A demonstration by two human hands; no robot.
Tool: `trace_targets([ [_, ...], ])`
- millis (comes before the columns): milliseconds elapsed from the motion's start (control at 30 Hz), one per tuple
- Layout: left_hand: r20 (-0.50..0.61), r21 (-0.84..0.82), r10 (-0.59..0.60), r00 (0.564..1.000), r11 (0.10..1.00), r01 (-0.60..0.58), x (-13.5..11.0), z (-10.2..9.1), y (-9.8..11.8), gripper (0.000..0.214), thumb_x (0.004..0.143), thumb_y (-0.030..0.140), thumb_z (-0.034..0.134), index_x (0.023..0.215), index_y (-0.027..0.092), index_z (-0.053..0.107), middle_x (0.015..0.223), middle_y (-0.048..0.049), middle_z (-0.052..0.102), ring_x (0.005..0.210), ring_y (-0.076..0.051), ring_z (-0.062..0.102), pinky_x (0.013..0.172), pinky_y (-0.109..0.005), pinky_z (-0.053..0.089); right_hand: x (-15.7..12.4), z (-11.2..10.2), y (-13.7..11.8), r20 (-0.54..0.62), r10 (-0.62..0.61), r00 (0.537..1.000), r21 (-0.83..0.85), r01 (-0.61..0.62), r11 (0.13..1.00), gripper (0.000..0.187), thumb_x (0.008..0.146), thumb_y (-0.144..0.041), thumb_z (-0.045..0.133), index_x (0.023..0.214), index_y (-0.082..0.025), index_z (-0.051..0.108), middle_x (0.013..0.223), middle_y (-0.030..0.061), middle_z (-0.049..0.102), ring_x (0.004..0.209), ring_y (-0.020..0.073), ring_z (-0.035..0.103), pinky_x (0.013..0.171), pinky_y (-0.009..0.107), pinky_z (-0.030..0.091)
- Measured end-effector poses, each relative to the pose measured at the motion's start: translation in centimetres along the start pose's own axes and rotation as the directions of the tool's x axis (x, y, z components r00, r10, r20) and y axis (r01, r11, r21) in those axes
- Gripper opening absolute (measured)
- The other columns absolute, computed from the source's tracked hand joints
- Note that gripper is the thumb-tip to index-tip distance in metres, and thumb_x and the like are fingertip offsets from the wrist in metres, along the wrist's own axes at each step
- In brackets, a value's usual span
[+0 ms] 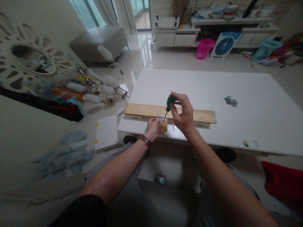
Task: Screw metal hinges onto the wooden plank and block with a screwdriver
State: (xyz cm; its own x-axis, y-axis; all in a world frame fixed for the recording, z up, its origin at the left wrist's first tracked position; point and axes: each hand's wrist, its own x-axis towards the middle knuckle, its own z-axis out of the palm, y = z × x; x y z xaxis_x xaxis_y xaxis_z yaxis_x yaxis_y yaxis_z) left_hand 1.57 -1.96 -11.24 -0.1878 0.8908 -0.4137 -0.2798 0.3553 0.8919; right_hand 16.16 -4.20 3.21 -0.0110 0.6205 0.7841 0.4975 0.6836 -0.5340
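My right hand [183, 110] grips the green handle of a screwdriver [170, 101], its shaft slanting down to a small metal hinge [161, 117]. The hinge lies where a long wooden board [144, 110] meets a short wooden block [163, 126]. Beside the hinge, my left hand [153, 126] has its fingers pinched together at the block; whatever sits between them is too small to make out. A screw [173, 128] lies on the white tabletop [203, 90], just right of the block. White supports show under the long board.
Several metal hinges [231, 101] are piled on the table's right side. Small scraps [246, 143] lie near its front edge. A white box [106, 132] and a lamp with white shades [107, 90] are on the floor at left. A red chair [282, 186] stands at lower right.
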Motion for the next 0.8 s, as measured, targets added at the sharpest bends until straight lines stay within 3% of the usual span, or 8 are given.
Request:
trace_targets([
  [133, -0.006, 0.024, -0.038, 0.999, 0.999, 0.038, -0.3, 0.1, 0.4, 0.031, 0.061, 0.025, 0.084, 0.086, 0.017, 0.066, 0.089, -0.0072, 0.072, 0.083, -0.022, 0.066, 0.084, -0.038, 0.050, 0.0, 0.0, -0.1, -0.035, 0.010, 0.999, -0.046, -0.012, 0.999, 0.047, 0.097, -0.019, 0.065, 0.141, -0.037, 0.062, 0.113, 0.0044, 0.057, 0.103, 0.0208, 0.063, 0.083, 0.038, 0.063],
  [367, -0.016, 0.036, -0.056, 0.998, 0.998, 0.056, -0.6, 0.3, 0.8, 0.028, 0.062, 0.022, 0.082, 0.085, 0.018, 0.066, 0.087, -0.0053, 0.073, 0.080, -0.020, 0.066, 0.081, -0.036, 0.052, -0.1, 0.1, -0.1, 0.004, -0.013, 1.000, 0.010, 0.013, 1.000, 0.053, 0.102, -0.013, 0.049, 0.149, -0.037, 0.054, 0.123, 0.0061, 0.065, 0.111, 0.0223, 0.066, 0.092, 0.043, 0.062],
  [600, -0.029, 0.033, -0.058, 0.998, 0.998, 0.059, -0.7, 0.4, 1.0, 0.030, 0.061, 0.019, 0.083, 0.086, 0.018, 0.065, 0.085, -0.0047, 0.072, 0.079, -0.020, 0.066, 0.080, -0.035, 0.052, -0.1, 0.1, -0.1, -0.038, -0.004, 0.999, -0.069, 0.001, 0.998, 0.045, 0.097, -0.021, 0.068, 0.138, -0.037, 0.063, 0.113, 0.0045, 0.057, 0.104, 0.0221, 0.062, 0.084, 0.041, 0.062],
  [800, -0.028, 0.034, -0.063, 0.998, 0.997, 0.064, -0.8, 0.5, 1.1, 0.028, 0.062, 0.018, 0.079, 0.084, 0.020, 0.063, 0.081, -0.0026, 0.069, 0.077, -0.019, 0.064, 0.078, -0.035, 0.051, 0.0, 0.1, -0.3, 0.031, -0.011, 0.999, 0.008, 0.011, 1.000, 0.055, 0.100, -0.012, 0.051, 0.150, -0.035, 0.055, 0.128, 0.0070, 0.065, 0.113, 0.0227, 0.065, 0.092, 0.042, 0.062],
])
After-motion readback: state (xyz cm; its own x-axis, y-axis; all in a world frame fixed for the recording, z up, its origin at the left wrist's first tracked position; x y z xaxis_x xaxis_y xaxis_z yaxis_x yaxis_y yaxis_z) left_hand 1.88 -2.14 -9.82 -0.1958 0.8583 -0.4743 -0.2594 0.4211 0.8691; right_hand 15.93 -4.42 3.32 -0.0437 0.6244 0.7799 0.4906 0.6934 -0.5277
